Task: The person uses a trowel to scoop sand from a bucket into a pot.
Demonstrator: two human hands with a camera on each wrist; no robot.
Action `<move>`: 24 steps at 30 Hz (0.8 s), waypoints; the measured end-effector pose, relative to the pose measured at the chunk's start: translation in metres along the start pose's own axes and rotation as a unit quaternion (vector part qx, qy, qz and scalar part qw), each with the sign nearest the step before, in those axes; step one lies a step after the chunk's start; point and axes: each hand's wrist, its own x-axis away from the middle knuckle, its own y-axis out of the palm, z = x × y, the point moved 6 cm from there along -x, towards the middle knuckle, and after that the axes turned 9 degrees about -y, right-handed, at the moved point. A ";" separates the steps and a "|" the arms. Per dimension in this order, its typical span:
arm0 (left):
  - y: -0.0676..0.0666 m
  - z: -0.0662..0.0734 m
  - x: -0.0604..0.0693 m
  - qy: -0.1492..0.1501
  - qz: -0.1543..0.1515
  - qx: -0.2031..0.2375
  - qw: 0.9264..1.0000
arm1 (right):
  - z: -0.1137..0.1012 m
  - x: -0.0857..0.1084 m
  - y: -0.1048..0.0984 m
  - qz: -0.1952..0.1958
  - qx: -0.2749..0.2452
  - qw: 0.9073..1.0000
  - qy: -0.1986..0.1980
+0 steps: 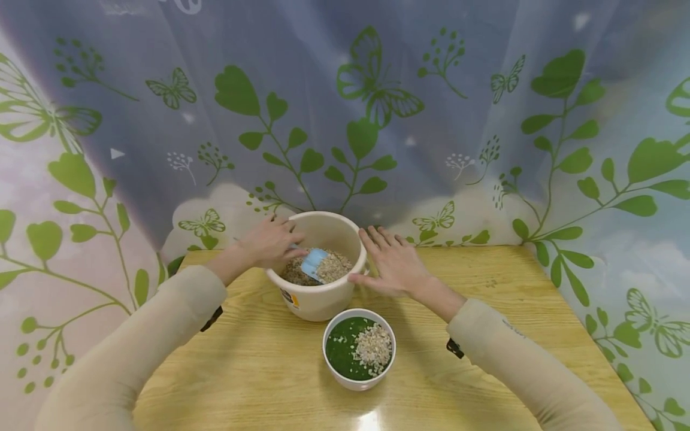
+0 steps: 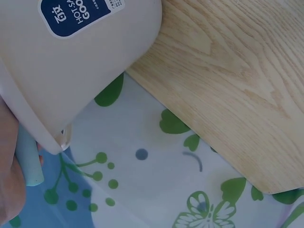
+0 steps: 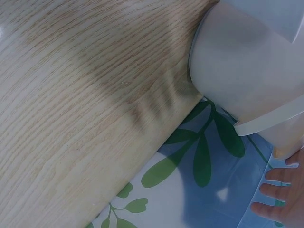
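A cream bucket (image 1: 318, 304) of light-brown grains or flakes (image 1: 336, 267) stands at the back of the table. My left hand (image 1: 268, 242) grips the handle of a light-blue scoop (image 1: 314, 262) over the bucket's left rim. The scoop's head rests among the flakes. In the left wrist view, part of the blue handle (image 2: 28, 159) pokes out beneath the curled fingers. My right hand (image 1: 393, 263) is at the bucket's right side, fingers straight and spread, thumb by the rim. In front, a white bowl (image 1: 358, 385) with a green inside holds some pale flakes (image 1: 373, 348).
Under everything is a wood-grain table (image 1: 242, 359), its back edge just behind the bucket. A curtain (image 1: 323, 120) printed with leaves and butterflies hangs behind and along both sides. Small handles (image 2: 67, 137) stick out from the bucket's rim.
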 end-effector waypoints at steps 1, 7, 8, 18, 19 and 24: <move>0.000 -0.001 0.001 -0.001 0.002 0.003 1.000 | 0.000 0.000 0.000 -0.002 0.000 1.000 0.000; -0.001 -0.008 0.009 -0.007 0.013 -0.002 1.000 | -0.003 -0.001 0.001 -0.004 0.001 1.000 -0.004; -0.002 -0.008 0.010 -0.007 0.014 -0.002 1.000 | -0.004 0.000 0.000 -0.002 0.002 1.000 -0.003; -0.002 -0.013 0.014 -0.015 0.011 0.011 1.000 | -0.002 0.001 0.000 0.002 0.004 1.000 0.000; -0.002 -0.013 0.014 -0.016 0.011 0.012 1.000 | -0.002 0.001 0.000 0.001 0.004 1.000 0.000; -0.004 -0.016 0.016 -0.022 0.017 0.014 1.000 | 0.000 0.001 0.001 -0.002 0.007 1.000 0.001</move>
